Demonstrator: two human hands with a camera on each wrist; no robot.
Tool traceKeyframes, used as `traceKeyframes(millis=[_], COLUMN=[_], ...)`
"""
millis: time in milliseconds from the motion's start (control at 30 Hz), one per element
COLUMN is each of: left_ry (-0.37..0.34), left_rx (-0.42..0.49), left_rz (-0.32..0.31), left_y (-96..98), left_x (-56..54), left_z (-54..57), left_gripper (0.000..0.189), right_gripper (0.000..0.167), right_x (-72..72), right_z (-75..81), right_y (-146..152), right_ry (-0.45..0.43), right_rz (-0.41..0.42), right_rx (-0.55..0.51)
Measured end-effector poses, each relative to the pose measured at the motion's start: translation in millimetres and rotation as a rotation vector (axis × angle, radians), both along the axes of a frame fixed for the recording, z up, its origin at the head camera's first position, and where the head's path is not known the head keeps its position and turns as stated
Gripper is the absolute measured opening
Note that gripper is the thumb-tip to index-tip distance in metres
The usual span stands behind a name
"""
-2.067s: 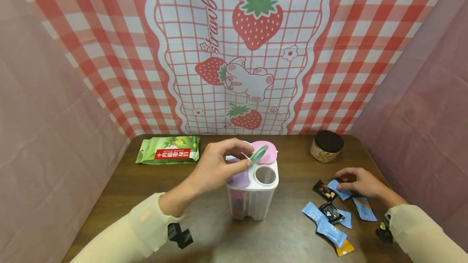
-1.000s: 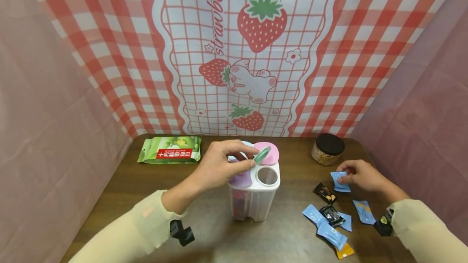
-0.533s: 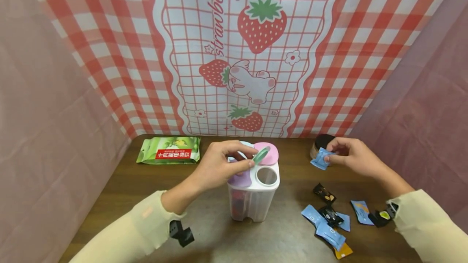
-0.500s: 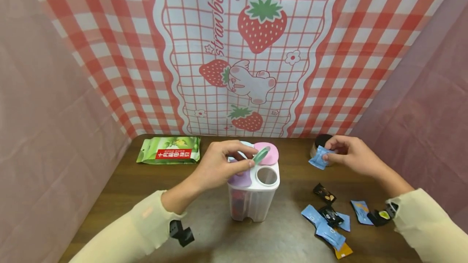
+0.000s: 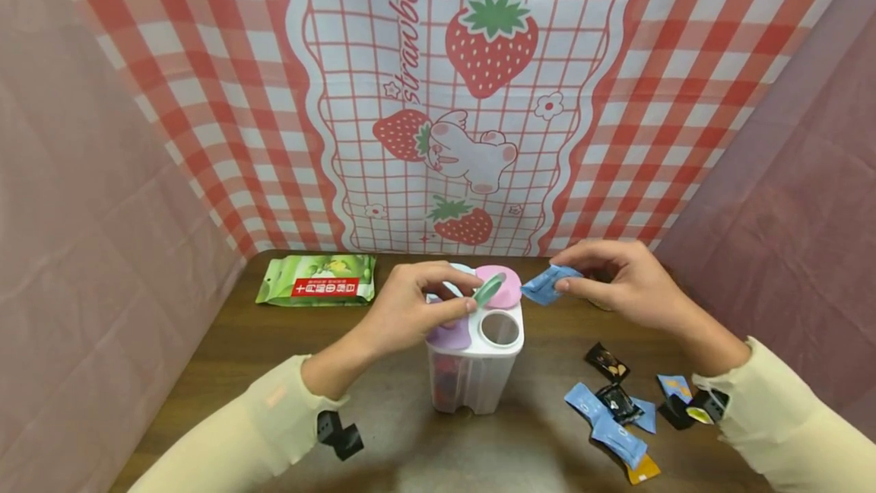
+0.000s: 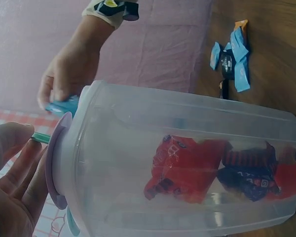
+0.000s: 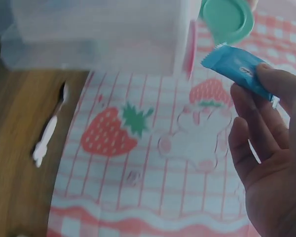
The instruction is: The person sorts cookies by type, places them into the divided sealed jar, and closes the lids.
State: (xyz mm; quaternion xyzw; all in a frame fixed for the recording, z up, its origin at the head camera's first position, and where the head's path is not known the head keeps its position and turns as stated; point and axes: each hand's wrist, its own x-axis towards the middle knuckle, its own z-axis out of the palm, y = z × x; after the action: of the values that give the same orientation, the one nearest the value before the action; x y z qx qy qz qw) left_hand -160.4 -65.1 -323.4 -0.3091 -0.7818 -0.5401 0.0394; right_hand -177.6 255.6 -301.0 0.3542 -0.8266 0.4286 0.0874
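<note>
Blue packet (image 5: 547, 284), pinched by the right hand (image 5: 623, 280), hangs near a clear container (image 5: 489, 383). The left hand (image 5: 411, 303) pinches the container's green lid (image 5: 489, 291), tilted up.

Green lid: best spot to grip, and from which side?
Probably a thumb-and-finger pinch on the rim of the green lid, from the left, as the left hand holds it: the thin disc is tilted up, and that approach leaves the round opening uncovered and its right side free.
</note>
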Motion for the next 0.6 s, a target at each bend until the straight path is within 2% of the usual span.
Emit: traceKeyframes(millis=[167, 333, 500, 600], left_ry=[-0.002, -0.017, -0.035, -0.045], left_rx=[0.002, 0.007, 0.008, 0.007], left_rz=[-0.002, -0.006, -0.001, 0.001], left_y=[-0.5, -0.3, -0.1, -0.4], left_x=[-0.2, -0.3, -0.2, -0.1], left_z=[0.0, 0.3, 1.4, 1.8], left_gripper=[0.022, 0.023, 0.022, 0.022], right_gripper=[0.030, 0.033, 0.031, 0.028], right_x=[5.8, 7.3, 5.1, 3.9], right_z=[2.2, -2.9, -9.8, -13.6], right_y=[-20.1, -35.2, -43.6, -47.4], right_ry=[-0.022, -0.046, -0.009, 0.044], right_rz=[0.037, 0.069, 0.133, 0.176], right_rx=[-0.045, -0.043, -0.025, -0.011])
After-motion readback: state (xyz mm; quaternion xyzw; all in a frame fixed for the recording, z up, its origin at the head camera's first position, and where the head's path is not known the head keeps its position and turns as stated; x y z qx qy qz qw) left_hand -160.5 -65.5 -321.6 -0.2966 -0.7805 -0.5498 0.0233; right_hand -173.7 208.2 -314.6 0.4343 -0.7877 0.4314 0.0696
